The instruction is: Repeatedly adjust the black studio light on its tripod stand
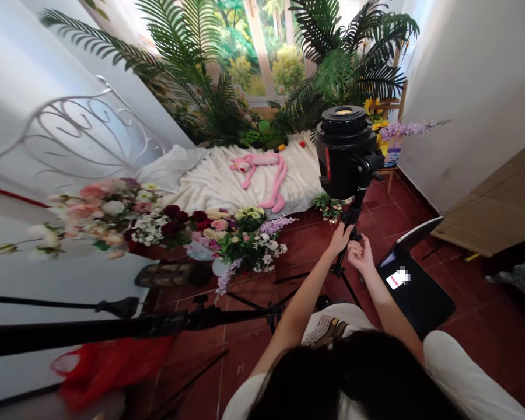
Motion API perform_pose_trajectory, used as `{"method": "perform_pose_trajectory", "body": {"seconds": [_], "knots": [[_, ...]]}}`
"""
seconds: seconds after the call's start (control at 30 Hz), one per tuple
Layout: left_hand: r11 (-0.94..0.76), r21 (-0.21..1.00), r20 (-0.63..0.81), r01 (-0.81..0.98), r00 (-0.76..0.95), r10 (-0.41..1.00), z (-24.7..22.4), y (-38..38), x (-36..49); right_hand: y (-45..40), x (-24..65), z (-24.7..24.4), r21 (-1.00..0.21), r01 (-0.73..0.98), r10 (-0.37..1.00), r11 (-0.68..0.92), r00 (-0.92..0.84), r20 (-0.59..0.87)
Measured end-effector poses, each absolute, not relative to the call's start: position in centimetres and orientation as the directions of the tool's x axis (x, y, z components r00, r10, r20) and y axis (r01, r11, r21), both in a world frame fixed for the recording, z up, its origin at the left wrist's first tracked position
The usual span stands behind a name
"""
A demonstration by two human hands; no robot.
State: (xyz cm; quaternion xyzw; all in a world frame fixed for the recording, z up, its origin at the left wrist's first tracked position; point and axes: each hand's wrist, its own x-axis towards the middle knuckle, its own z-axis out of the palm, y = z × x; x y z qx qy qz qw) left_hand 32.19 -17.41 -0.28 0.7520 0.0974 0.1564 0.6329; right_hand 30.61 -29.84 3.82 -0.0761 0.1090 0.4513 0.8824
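A black studio light (343,151) sits upright on top of a black light stand (353,211). My left hand (340,238) is wrapped round the stand's upper pole, just below the light. Close beside it, on the right and slightly lower, my right hand (361,254) has its fingers curled in by the pole. Whether those fingers pinch a knob or part of the stand is too small to make out. The stand's legs spread on the red tiled floor between my forearms.
A black chair (424,297) with a lit phone (396,279) on it stands at right. Ahead, a pink plush toy (265,160) lies on a cream blanket (201,175), with artificial flowers (240,233) in front. Another black stand (157,326) crosses the lower left above a red bag (109,367).
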Motion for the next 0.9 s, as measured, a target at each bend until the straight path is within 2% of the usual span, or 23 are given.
{"method": "perform_pose_trajectory", "body": {"seconds": [0.17,0.27,0.33,0.37,0.43,0.5,0.53,0.57,0.63,0.7,0.77,0.9], "knots": [[-0.16,0.986,0.098,-0.044,0.932,0.349,-0.4,-17.4,32.2,-29.6,31.1,3.1,0.199,-0.812,0.833,0.549,0.514,-0.204],[-0.159,0.987,0.093,-0.038,0.93,0.355,-0.1,-17.4,32.1,-29.4,31.7,2.7,0.188,-0.811,0.83,0.554,0.52,-0.202],[-0.158,0.987,0.09,-0.035,0.931,0.353,0.2,-17.4,32.0,-29.2,32.0,2.5,0.05,-0.813,0.793,0.58,0.551,-0.259],[-0.159,0.987,0.09,-0.035,0.931,0.353,0.3,-17.4,31.9,-29.1,32.1,2.5,-0.065,-0.81,0.763,0.582,0.572,-0.3],[-0.164,0.986,0.094,-0.038,0.932,0.351,0.5,-17.4,31.9,-29.0,32.3,2.5,-0.372,-0.76,0.665,0.533,0.648,-0.371],[-0.165,0.985,0.098,-0.042,0.934,0.345,0.6,-17.4,31.8,-29.4,32.4,2.6,-0.728,-0.556,0.496,0.4,0.8,-0.338],[-0.164,0.985,0.099,-0.044,0.935,0.342,0.6,-17.4,31.8,-29.7,32.4,2.7,-0.875,-0.39,0.409,0.286,0.876,-0.257],[-0.163,0.985,0.1,-0.046,0.935,0.34,0.6,-17.4,31.8,-30.1,32.5,2.8,-0.968,-0.207,0.343,0.142,0.928,-0.148],[-0.159,0.986,0.106,-0.054,0.935,0.338,0.5,-17.5,31.8,-31.1,32.8,3.2,-0.984,0.099,0.323,-0.15,0.945,0.046],[-0.151,0.987,0.111,-0.062,0.933,0.342,0.3,-17.5,31.8,-31.8,33.3,3.8,-0.922,0.25,0.385,-0.295,0.915,0.124],[-0.139,0.988,0.109,-0.064,0.931,0.349,0.1,-17.5,31.9,-31.9,33.8,4.5,-0.915,0.3,0.378,-0.271,0.907,0.185],[-0.106,0.989,0.135,-0.105,0.931,0.339,-0.6,-17.6,32.3,-29.9,34.8,5.8,-0.915,0.377,0.275,-0.144,0.903,0.329]]}}
